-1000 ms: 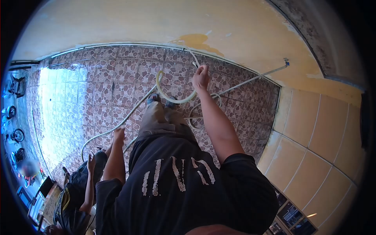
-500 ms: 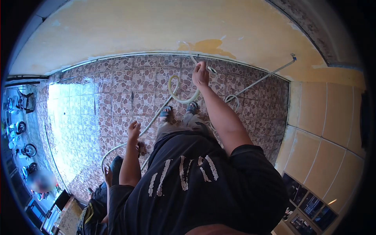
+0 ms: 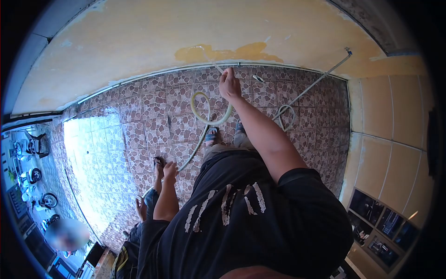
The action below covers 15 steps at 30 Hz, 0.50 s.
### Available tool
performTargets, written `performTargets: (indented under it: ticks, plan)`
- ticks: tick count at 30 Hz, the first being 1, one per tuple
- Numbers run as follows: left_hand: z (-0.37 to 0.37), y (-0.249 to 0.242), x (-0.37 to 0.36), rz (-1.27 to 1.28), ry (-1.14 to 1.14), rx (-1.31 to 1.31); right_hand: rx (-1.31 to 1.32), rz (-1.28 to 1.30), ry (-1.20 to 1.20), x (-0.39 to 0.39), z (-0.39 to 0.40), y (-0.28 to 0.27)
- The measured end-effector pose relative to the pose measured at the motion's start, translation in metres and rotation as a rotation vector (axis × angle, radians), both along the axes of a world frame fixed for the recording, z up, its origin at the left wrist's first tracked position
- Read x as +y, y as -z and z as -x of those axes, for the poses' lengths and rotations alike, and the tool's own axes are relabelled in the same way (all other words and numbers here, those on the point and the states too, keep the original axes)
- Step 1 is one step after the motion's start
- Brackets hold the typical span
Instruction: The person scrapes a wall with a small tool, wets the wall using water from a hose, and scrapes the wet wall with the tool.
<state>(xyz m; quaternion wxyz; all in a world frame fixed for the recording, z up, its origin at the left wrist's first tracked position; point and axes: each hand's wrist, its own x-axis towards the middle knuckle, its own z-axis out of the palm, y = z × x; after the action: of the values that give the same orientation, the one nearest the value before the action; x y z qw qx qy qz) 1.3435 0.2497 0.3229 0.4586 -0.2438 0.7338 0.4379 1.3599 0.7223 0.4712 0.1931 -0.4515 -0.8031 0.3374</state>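
From here, the right hand (image 3: 230, 85) pinches the hose (image 3: 220, 122) looping below it; a steady wrist should keep the water jet (image 3: 212, 61) even on the far wall (image 3: 139, 52). Left hand's (image 3: 170, 171) fingers: can't tell.

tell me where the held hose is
In the head view, at upper centre, the hose runs from the right hand, then loops just ahead of the person's feet.
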Motion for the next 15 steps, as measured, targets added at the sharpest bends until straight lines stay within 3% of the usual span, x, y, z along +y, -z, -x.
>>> performTargets:
  ticks: [8,15]
  plan:
    - [-0.008,-0.005,0.007,-0.004,0.100,-0.014,0.048,-0.064,-0.195,-0.038,0.039,-0.011]
    - [0.034,-0.005,-0.008,-0.084,0.092,0.060,0.067,-0.085,-0.096,-0.049,0.046,-0.008]
